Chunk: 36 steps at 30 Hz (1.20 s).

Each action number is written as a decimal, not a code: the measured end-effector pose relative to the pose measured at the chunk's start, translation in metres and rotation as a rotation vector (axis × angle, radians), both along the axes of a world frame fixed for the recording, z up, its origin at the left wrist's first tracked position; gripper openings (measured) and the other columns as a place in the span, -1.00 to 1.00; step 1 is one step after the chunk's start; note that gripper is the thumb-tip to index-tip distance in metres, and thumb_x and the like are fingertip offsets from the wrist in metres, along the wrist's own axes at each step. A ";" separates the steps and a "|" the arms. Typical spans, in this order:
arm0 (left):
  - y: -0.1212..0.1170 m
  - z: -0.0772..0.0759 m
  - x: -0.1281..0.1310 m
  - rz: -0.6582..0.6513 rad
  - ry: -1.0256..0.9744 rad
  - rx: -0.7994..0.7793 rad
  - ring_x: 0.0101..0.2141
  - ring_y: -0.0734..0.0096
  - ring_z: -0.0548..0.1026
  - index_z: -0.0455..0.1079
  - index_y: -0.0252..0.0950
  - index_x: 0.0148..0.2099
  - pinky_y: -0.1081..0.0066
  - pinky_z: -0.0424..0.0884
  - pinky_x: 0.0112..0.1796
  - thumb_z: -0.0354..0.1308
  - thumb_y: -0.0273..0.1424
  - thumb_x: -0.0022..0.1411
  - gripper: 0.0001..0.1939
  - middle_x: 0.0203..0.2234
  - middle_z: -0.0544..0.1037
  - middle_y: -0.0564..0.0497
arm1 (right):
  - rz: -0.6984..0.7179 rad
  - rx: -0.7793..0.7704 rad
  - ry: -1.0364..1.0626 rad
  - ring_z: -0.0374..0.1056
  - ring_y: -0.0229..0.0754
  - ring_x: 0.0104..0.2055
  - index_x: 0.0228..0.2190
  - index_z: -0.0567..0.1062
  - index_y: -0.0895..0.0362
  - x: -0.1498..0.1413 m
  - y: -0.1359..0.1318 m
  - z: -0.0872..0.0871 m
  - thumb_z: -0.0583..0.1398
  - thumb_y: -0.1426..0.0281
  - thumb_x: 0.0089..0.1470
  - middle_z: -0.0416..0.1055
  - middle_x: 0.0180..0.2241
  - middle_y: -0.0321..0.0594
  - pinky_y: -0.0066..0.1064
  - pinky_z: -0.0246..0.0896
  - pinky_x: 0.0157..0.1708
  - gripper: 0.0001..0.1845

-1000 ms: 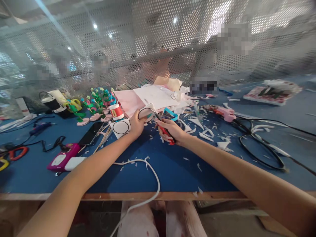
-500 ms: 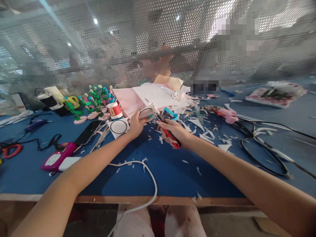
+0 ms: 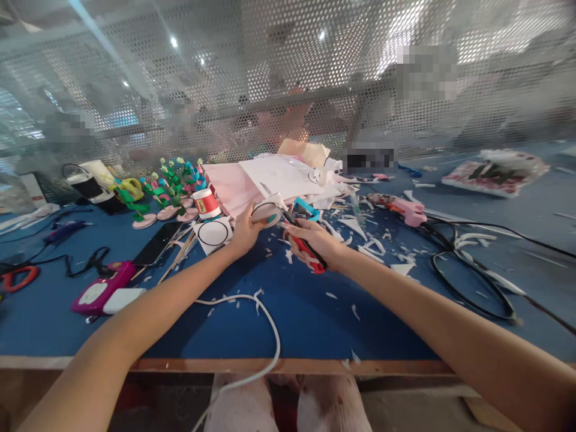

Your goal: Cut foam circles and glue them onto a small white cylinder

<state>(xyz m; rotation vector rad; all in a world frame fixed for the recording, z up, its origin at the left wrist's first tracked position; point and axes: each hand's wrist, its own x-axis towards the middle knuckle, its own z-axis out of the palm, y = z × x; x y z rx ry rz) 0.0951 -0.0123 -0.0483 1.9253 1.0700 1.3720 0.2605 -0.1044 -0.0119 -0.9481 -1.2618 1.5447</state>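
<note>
1. Right hand [image 3: 315, 240] curled tight around red-and-black-handled metal scissors [image 3: 318, 264], blades pointing up toward the left hand.
2. Left hand [image 3: 245, 231] pinching a white paper-like piece with a curved black line [image 3: 265, 211], raised over mid-table. Scissor tips at its right edge; cannot tell whether they are biting.
3. Nearest: pale wooden table edge [image 3: 315, 366], a thick white cable [image 3: 276, 336] draped over it. Blue tabletop [image 3: 252, 336] beyond, flecked with white clippings.
4. Left of the left forearm: boxy magenta power socket [image 3: 105, 285], white block plug [image 3: 123, 302] against it. Flat black phone [image 3: 157, 243] just past that.
5. Beside left hand: square white card with black-drawn circle [image 3: 213, 233]; behind it, red-and-white paper cup [image 3: 206, 204], upside down.
6. Beyond right hand: bright blue strip loop [image 3: 306, 208]. Farther right, pink glue gun [image 3: 411, 213] near coiled black cable [image 3: 434, 264].
7. Farther: green craft plants on round pink bases [image 3: 167, 211], left; overlapping pink sheet [image 3: 227, 186] and white sheet [image 3: 283, 174], centre.
8. Farthest: grey perforated metal screen [image 3: 288, 78]; blurred shapes behind.
</note>
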 end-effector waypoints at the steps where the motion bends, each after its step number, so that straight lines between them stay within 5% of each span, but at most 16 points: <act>1: -0.001 0.000 0.000 -0.005 0.006 -0.002 -0.32 0.33 0.47 0.31 -0.33 -0.15 0.36 0.44 -0.25 0.19 -0.44 0.01 -0.70 -0.37 0.52 0.02 | -0.004 0.005 0.002 -0.03 -0.43 -0.87 -0.48 0.24 0.10 0.000 0.000 0.000 0.24 0.22 0.03 0.22 -0.80 -0.46 -0.58 -0.10 -0.90 -0.70; 12: -0.010 0.004 0.001 -0.050 0.085 0.028 -0.37 0.35 0.44 0.29 -0.33 -0.12 0.39 0.39 -0.30 0.18 -0.36 0.08 -0.70 -0.38 0.52 0.01 | -0.026 0.006 0.028 -0.04 -0.42 -0.88 -0.49 0.23 0.10 -0.003 0.000 -0.002 0.22 0.26 0.03 0.22 -0.81 -0.46 -0.58 -0.10 -0.91 -0.73; 27: -0.006 0.007 0.005 0.199 -0.006 -0.062 -0.33 0.29 0.45 0.30 -0.29 -0.32 0.31 0.41 -0.23 0.16 -0.50 -0.07 -0.82 -0.43 0.49 0.04 | -0.103 -0.103 0.010 -0.05 -0.43 -0.87 -0.51 0.28 0.13 -0.016 -0.001 0.000 0.14 0.33 0.13 0.19 -0.83 -0.45 -0.59 -0.09 -0.88 -0.77; 36: 0.002 0.000 0.002 0.070 0.021 -0.047 -0.12 0.15 0.47 0.31 -0.37 -0.08 0.15 0.38 0.00 0.15 -0.50 -0.01 -0.62 -0.20 0.52 -0.12 | -0.047 -0.077 0.005 -0.06 -0.43 -0.88 -0.51 0.26 0.12 -0.008 -0.003 0.002 0.23 0.25 0.05 0.19 -0.82 -0.46 -0.58 -0.07 -0.89 -0.71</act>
